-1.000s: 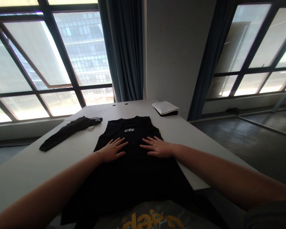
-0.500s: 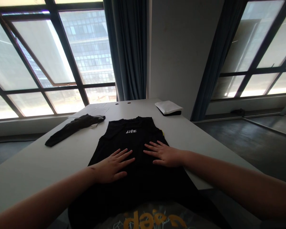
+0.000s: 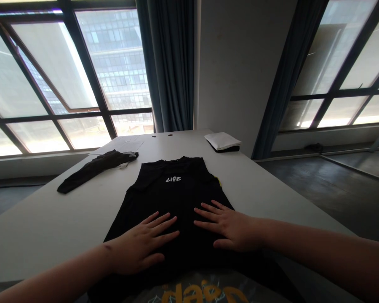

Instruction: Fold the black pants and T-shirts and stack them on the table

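A black T-shirt (image 3: 180,200) with small white lettering near its neckline lies spread on the white table (image 3: 72,219), neckline toward the far end. Its lower part reaches the near table edge, close to my body. Both palms rest flat on the fabric. My left hand (image 3: 143,242) lies on the left half with fingers spread. On the right half, my right hand (image 3: 227,225) also has its fingers apart. Neither hand grips the cloth. A bit of yellow shows at the shirt's right side.
Left of the shirt lies a crumpled dark garment (image 3: 96,168). A folded white cloth (image 3: 222,141) sits on something black near the table's right edge. Windows (image 3: 113,63), a blue curtain (image 3: 170,67) and a grey pillar (image 3: 240,75) stand behind the table.
Both hands have slid toward my body along the shirt, staying flat. The shirt has shifted slightly toward me with them. The other items on the table stay in place.
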A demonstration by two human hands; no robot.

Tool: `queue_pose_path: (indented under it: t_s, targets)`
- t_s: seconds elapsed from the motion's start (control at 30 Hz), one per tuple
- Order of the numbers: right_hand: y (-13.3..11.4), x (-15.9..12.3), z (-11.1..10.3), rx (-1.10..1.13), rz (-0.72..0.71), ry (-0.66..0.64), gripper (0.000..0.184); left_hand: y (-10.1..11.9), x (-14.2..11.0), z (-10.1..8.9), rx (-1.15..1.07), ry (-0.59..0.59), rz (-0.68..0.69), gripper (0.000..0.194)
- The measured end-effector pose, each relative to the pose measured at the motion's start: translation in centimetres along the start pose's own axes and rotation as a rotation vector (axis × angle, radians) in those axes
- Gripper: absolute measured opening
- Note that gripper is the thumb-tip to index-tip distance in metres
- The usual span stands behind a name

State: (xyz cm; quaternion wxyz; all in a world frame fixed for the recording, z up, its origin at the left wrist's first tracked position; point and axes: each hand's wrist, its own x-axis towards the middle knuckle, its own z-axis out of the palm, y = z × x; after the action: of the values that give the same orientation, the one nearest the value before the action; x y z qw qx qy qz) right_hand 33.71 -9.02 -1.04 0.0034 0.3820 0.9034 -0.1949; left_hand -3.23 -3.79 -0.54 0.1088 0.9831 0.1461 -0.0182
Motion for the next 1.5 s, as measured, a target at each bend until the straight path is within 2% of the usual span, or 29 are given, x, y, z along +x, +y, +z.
queue_pose_path:
  t_s: [0.13,0.27,0.37,0.43,0.5,0.6,0.73,0.77,0.87,0.93,1.03,1.17,1.27,1.5]
  targets:
    - [-0.8,-0.7,0.6,0.023,-0.012,-0.006,0.073,1.0,-0.6,-0.3,-0.026,-0.055,-0.006,0.071]
    - [-1.0,-1.2,0.2,0.019,-0.048,-0.040,0.070,1.6,-1.4,-0.9,-0.085,-0.069,-0.009,0.063]
    - [-0.6,-0.9,-0.7,-0.003,-0.109,-0.037,0.064,1.3,-1.4,-1.4,-0.106,-0.018,-0.052,0.055]
    - [0.2,0.1,-1.5,-0.033,-0.127,0.027,0.063,0.6,-0.7,-1.9,-0.072,0.063,-0.080,0.050]
    - [1.3,1.8,-2.2,-0.088,-0.119,0.124,0.064,-0.9,1.0,-2.3,0.019,0.143,-0.114,0.050]
    - [3.6,6.0,-3.7,-0.209,-0.078,0.216,0.064,-4.6,4.9,-3.1,0.213,0.204,-0.234,0.053]
    - [7.2,13.1,-7.1,-0.272,0.137,0.200,0.062,-11.2,10.9,-4.8,0.312,0.093,-0.556,0.062]
    - [8.1,14.8,-8.1,-0.256,0.227,0.196,0.060,-12.9,12.1,-5.2,0.306,0.073,-0.589,0.062]
    - [10.6,19.0,-10.2,-0.232,0.341,0.174,0.055,-17.3,15.1,-6.0,0.272,0.016,-0.664,0.061]
    - [12.1,21.1,-10.7,-0.211,0.395,0.156,0.055,-19.7,16.3,-6.0,0.237,-0.011,-0.690,0.060]
    - [13.9,23.0,-10.2,-0.176,0.476,0.146,0.062,-22.4,17.6,-5.2,0.194,-0.006,-0.716,0.059]
    - [15.8,24.1,-9.2,-0.144,0.550,0.136,0.069,-24.7,18.6,-4.3,0.148,0.021,-0.755,0.062]
    - [16.5,24.1,-8.9,-0.138,0.592,0.131,0.071,-25.3,19.0,-4.1,0.126,0.029,-0.780,0.068]
    - [14.8,22.5,-9.0,-0.222,0.531,0.208,0.074,-23.0,17.7,-3.8,0.201,0.153,-0.827,0.079]
